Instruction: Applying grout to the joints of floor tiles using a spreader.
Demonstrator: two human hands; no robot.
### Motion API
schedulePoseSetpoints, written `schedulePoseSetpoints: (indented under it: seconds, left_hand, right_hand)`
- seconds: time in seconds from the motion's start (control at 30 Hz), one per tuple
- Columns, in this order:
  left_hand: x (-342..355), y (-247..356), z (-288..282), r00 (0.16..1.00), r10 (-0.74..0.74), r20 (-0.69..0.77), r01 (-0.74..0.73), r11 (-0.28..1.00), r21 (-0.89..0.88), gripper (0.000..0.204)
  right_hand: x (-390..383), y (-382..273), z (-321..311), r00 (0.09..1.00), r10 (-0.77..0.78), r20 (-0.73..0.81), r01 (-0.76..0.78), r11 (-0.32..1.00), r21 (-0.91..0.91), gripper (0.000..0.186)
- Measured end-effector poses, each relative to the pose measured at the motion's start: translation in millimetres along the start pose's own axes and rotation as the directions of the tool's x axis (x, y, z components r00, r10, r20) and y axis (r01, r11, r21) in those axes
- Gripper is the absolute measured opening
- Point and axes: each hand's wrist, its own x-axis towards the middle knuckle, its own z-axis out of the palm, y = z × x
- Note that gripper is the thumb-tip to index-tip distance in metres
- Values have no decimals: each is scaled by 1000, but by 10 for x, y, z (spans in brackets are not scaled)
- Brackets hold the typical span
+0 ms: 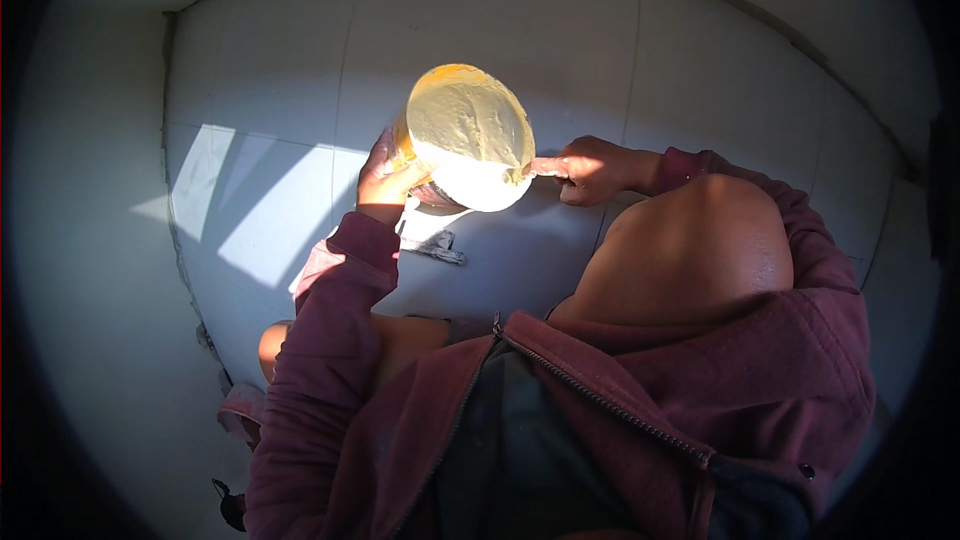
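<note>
My left hand [383, 176] grips the side of a yellow tub [451, 73], which is tilted so that its pale creamy paste [465, 119] faces up toward me in bright sunlight. My right hand [590, 170] is closed on a tool handle [548, 167] at the tub's right side, its index finger along it; the tool's far end is at the paste, too glared to make out. A paste-smeared flat tool [432, 248] lies on the floor just below the tub. A dark reddish rounded object [438, 198], partly hidden, shows behind the tub's lower edge.
Pale floor tiles [500, 10] with patches of sunlight surround me, meeting walls [95, 200] at the left and far side along a rough dark joint. My bare right knee [690, 240] rises beside my right arm. A small dark object [230, 505] lies at the lower left.
</note>
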Motion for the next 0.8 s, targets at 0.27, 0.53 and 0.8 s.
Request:
schedulePoseSetpoints:
  seconds: [0.27,0.53,0.8]
  left_hand:
    - [-12,66,39,1000,1,-21,-1,1000,-29,80]
    - [5,-36,-62,996,71,52,-73,996,41,74]
    - [-112,169,25,973,-223,-59,231,940,251,74]
  right_hand:
    - [1,-116,158,997,-50,64,29,956,293,44]
    - [-1135,235,-569,898,279,-339,151,528,836,31]
    - [-3869,1140,1094,-816,542,-202,62,429,901,59]
